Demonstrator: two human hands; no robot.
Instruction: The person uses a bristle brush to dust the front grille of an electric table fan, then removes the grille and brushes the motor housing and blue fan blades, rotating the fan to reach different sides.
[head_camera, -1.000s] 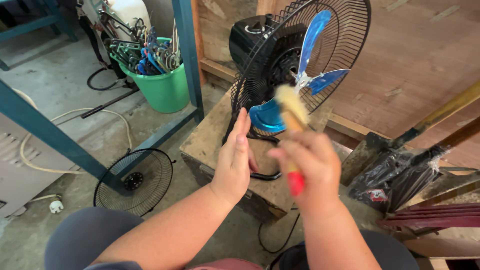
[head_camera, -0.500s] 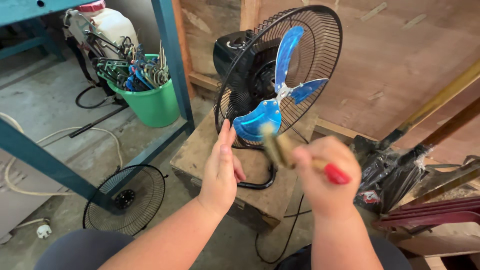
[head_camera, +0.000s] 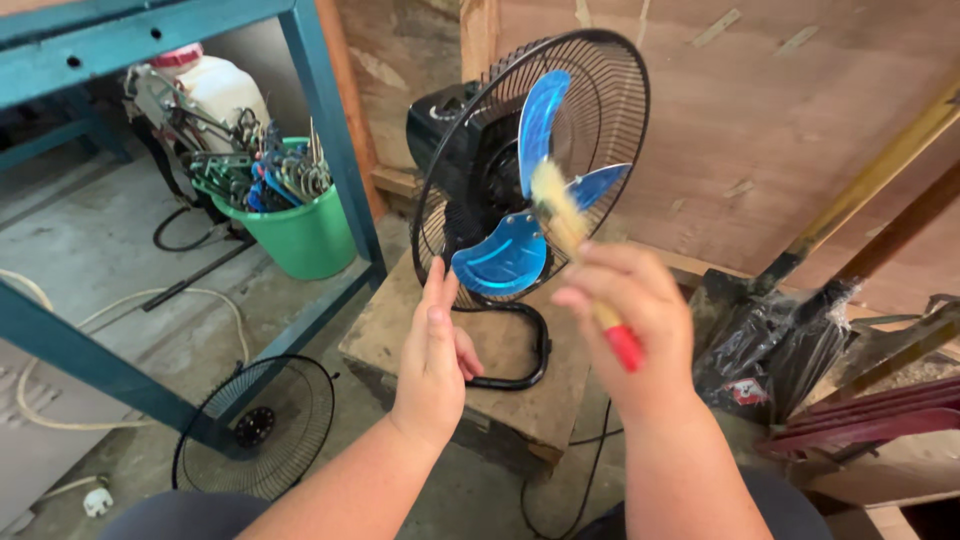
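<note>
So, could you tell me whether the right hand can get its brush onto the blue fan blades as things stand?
Probably yes: the right hand holds the brush before the blue blades, and no front grille covers them.

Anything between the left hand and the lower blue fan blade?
Only the fan's rear wire guard, in the head view. The left hand stands open at its lower rim, just short of the lower blue blade. The right hand holds the brush.

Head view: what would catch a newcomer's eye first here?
The fan with bright blue blades and its front grille removed, standing on a worn wooden block at centre. Just in front, the right hand holds a red-handled brush up to the blades, with the left hand open beside the rear guard. At left, a green bucket crammed with tools, and a detached grille on the floor.
</note>
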